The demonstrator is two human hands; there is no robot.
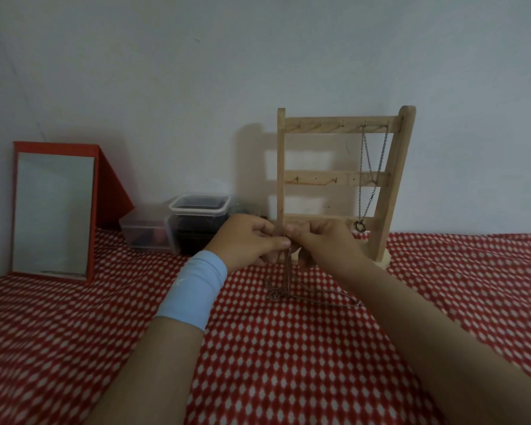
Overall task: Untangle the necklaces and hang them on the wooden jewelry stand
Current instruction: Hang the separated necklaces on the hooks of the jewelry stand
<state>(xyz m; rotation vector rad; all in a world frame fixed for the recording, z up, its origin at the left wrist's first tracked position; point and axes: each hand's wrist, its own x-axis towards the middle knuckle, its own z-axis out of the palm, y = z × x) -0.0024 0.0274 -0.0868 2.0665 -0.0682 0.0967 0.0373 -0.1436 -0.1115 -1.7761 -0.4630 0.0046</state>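
Red-and-white patterned cloth (288, 363) under mirror (54, 213), plastic boxes (178, 228), wooden jewelry stand (393, 185), tangled necklaces (276, 294).

Pale plain wall (166, 56), red white-dotted cloth (288, 363), red-framed mirror (54, 210), dim light

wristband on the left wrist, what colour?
Light blue; the wristband shows plainly in the head view, just below the left hand.

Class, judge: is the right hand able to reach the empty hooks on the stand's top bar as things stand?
Probably yes: nothing stands between the right hand and the empty hooks above it, though it pinches the necklace chain with the left hand.
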